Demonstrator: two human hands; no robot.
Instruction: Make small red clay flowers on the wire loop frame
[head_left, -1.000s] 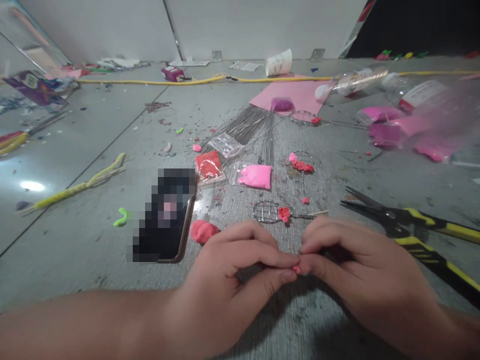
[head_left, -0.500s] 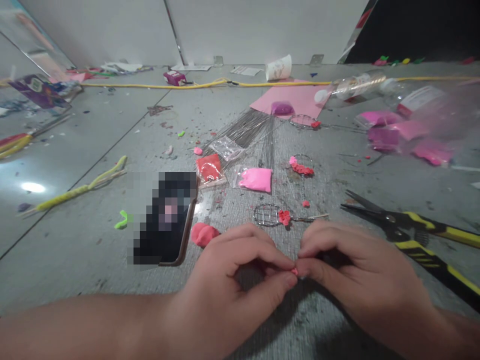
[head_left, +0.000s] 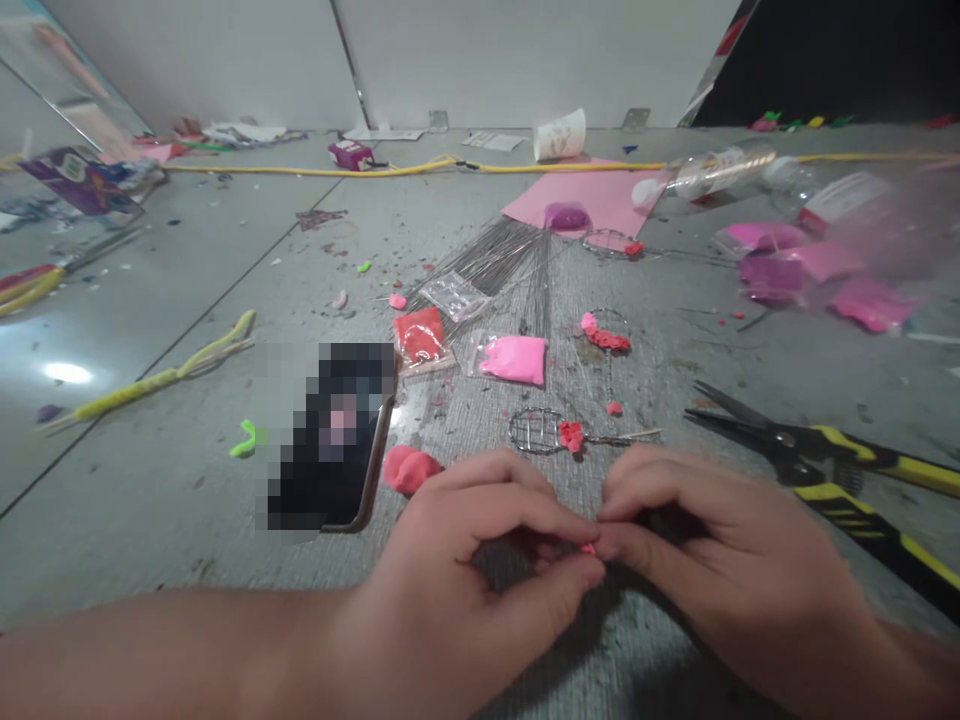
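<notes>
Grey, scrap-strewn work surface (head_left: 165, 520) before pale upright panels (head_left: 525, 60). Left of the black, brown-edged phone (head_left: 341, 485) lies a yellow, fuzzy twisted stem (head_left: 161, 380). Just right of the phone: a coral-red, rounded lump of clay (head_left: 411, 470), then the left hand (head_left: 480, 550), thumb and forefinger pinching a tiny coral-red clay scrap (head_left: 589, 549). Farther right of the phone lie a silver, racket-shaped wire frame (head_left: 535, 432) and a second, clay-edged wire frame (head_left: 606, 338). Both already carry clay – apparently partial work, much wire being bare – while the scrap is on neither. Right hand (head_left: 720, 540): bent fingertips meet the scrap; whether they grip it cannot be told. Rightmost from the phone, black-and-yellow long-nosed pliers (head_left: 786, 440) lie unheld.
</notes>
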